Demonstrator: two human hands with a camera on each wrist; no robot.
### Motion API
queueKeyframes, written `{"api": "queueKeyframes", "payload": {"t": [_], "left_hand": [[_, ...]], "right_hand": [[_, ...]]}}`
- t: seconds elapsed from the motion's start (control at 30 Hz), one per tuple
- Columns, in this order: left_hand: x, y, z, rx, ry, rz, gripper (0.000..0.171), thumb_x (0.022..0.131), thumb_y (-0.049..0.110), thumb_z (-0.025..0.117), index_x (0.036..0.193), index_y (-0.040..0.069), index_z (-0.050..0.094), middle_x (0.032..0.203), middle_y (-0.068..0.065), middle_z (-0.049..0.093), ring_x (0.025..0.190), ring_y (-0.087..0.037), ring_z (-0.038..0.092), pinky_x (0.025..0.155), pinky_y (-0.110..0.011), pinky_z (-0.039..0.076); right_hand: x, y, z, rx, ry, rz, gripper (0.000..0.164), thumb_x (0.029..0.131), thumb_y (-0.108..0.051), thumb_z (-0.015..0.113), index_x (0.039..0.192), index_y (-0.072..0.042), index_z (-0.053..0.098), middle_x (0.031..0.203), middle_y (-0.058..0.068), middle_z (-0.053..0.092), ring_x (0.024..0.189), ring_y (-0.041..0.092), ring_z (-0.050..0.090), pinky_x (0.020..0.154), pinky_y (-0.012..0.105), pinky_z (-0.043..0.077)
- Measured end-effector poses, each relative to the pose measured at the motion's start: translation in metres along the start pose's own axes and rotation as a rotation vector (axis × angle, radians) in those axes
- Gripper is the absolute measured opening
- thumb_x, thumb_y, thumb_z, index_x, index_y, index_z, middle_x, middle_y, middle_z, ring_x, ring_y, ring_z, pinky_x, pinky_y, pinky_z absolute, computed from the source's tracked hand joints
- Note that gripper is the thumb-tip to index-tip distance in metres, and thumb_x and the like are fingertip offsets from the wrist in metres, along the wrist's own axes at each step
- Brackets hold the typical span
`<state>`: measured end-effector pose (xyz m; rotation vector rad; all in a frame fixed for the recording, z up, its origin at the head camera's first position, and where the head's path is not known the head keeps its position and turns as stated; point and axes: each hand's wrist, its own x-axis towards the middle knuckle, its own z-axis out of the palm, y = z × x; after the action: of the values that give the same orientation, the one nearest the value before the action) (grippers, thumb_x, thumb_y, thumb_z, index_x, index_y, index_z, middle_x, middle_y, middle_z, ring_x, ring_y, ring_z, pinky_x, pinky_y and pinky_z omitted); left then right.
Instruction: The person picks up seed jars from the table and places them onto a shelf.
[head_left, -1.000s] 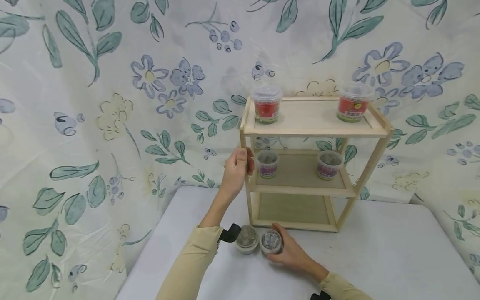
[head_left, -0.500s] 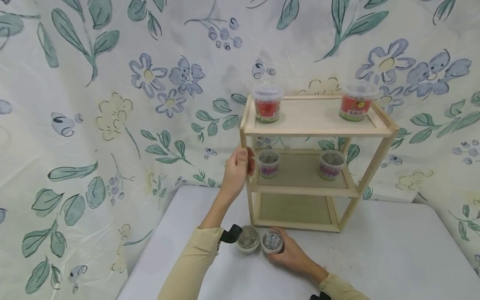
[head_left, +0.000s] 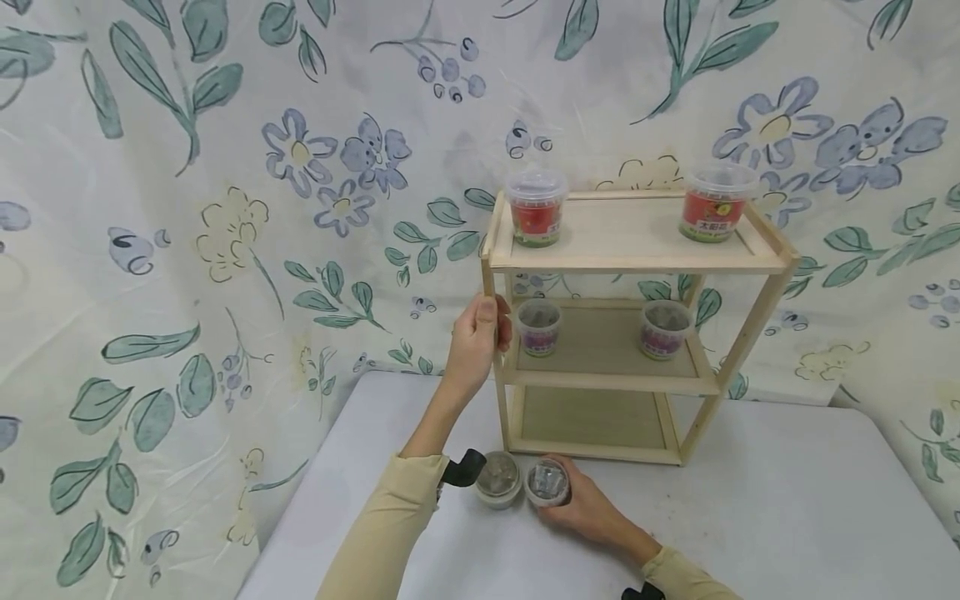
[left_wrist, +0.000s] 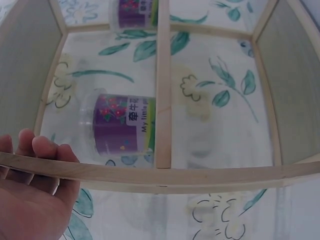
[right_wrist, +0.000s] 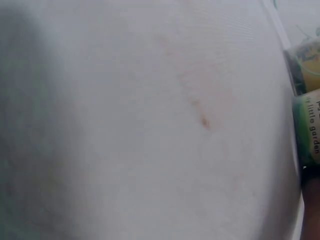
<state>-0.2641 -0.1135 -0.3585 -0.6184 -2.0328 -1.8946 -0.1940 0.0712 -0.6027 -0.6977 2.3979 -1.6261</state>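
My left hand (head_left: 472, 346) grips the front left post of a three-tier wooden shelf (head_left: 637, 265); in the left wrist view its fingers curl around the post (left_wrist: 115, 172). On the table, my right hand (head_left: 588, 510) holds a small clear-lidded plastic tub (head_left: 547, 483) from its right side, just in front of the shelf. Silvery contents show through the lid. A similar tub (head_left: 498, 479) with brownish contents stands close to its left. At the right edge of the right wrist view, the held tub (right_wrist: 309, 130) has a green label reading "little garden".
Two red-labelled tubs stand on the top tier, one at the left (head_left: 537, 218) and one at the right (head_left: 711, 215). Two purple-labelled tubs, left (head_left: 538, 337) and right (head_left: 663, 340), sit on the middle tier. White table (head_left: 795, 492) extends around the shelf, with a floral backdrop (head_left: 300, 250) behind.
The view has shifted very slightly. Both hands keep their places on the post and the tub.
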Motion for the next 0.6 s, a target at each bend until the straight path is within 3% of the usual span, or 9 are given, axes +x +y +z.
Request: {"api": "queueKeyframes", "payload": {"t": [0.17,0.3,0.47,0.6], "left_hand": [[0.0,-0.001,0.0,0.004,-0.002,0.021,0.057,0.105,0.044,0.031,0.101,-0.01,0.048,0.07,-0.017,0.048,0.058,-0.016,0.046,0.055,-0.023,0.043],[0.0,-0.003,0.0,0.009,-0.006,0.024,0.063,0.104,0.05,0.032,0.102,-0.011,0.047,0.069,-0.014,0.048,0.058,-0.015,0.046,0.055,-0.023,0.043],[-0.001,-0.003,-0.001,0.009,-0.006,0.025,0.053,0.108,0.039,0.031,0.102,-0.012,0.047,0.07,-0.016,0.048,0.058,-0.017,0.045,0.055,-0.026,0.043],[-0.001,-0.001,-0.002,0.014,-0.007,0.014,0.043,0.11,0.026,0.029,0.102,-0.011,0.048,0.071,-0.026,0.047,0.059,-0.02,0.045,0.056,-0.028,0.043]], "right_hand": [[0.003,-0.001,-0.005,-0.003,0.024,-0.002,0.078,0.077,-0.019,0.083,0.141,-0.003,0.041,0.13,0.012,0.058,0.119,0.029,0.057,0.101,0.043,0.045],[0.008,-0.007,-0.011,0.004,0.07,0.056,0.08,0.076,-0.02,0.084,0.141,-0.003,0.041,0.128,0.015,0.058,0.118,0.031,0.057,0.1,0.048,0.044],[0.018,-0.016,-0.019,0.005,0.15,0.085,0.083,0.075,-0.018,0.084,0.142,0.002,0.04,0.13,0.019,0.057,0.122,0.036,0.055,0.103,0.055,0.041],[0.03,-0.019,-0.028,-0.001,0.198,0.057,0.083,0.075,-0.016,0.083,0.142,0.004,0.039,0.131,0.021,0.056,0.122,0.037,0.054,0.103,0.055,0.041]]}}
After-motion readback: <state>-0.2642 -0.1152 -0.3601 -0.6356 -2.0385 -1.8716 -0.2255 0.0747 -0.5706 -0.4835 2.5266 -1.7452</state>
